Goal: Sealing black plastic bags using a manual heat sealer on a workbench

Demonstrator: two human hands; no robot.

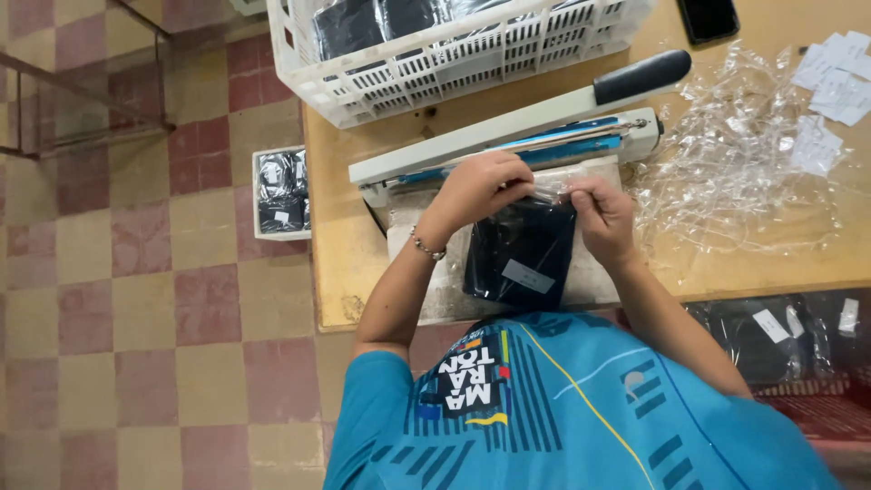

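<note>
both hands hold a clear bag with dark cloth [522, 254] on the counter [336, 236], its top edge at the sealing machine [508, 136]. the left hand [481, 186] has its grip pinched on the bag's top. the right hand [601, 213] has its grip clamped on the other top corner. loose clear bags [735, 163] lie near.

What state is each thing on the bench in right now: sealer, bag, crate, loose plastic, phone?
Heat sealer: arm raised, open.
Clear bag of dark fabric: top edge at the sealer, held by both hands.
Left hand: gripping the bag top.
Right hand: pinching the bag top.
White crate: holds dark packed items.
Empty clear bags: loose pile.
Phone: screen dark.
</note>
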